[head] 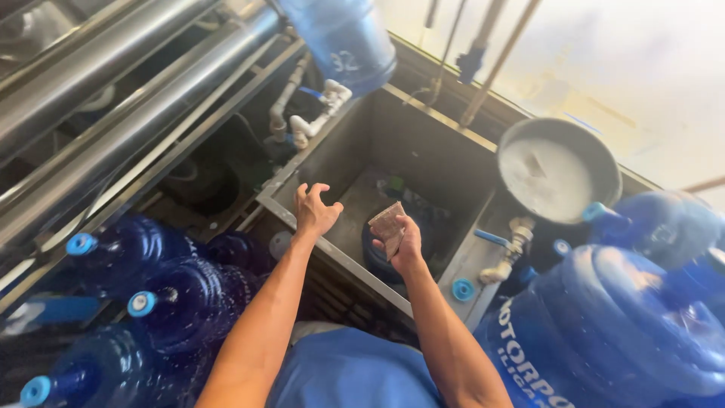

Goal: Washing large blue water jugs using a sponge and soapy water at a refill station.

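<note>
My left hand [313, 211] hovers over the near-left rim of a deep steel sink [423, 155], fingers spread and curled, holding nothing. Over the sink's middle, my right hand [404, 243] grips a worn brown scrub pad [387, 224]. Below that hand a dark blue water jug [376, 257] lies in the sink, mostly hidden by the wrist. The sink bottom looks wet and dark.
Several capped blue water jugs [162, 298] lie stacked at the lower left. A large blue jug [604, 332] stands at the right. A round basin of soapy water [557, 170] sits on the sink's right edge beside a tap [507, 249]. Steel pipes [128, 98] run along the upper left. Another jug [343, 38] hangs overhead.
</note>
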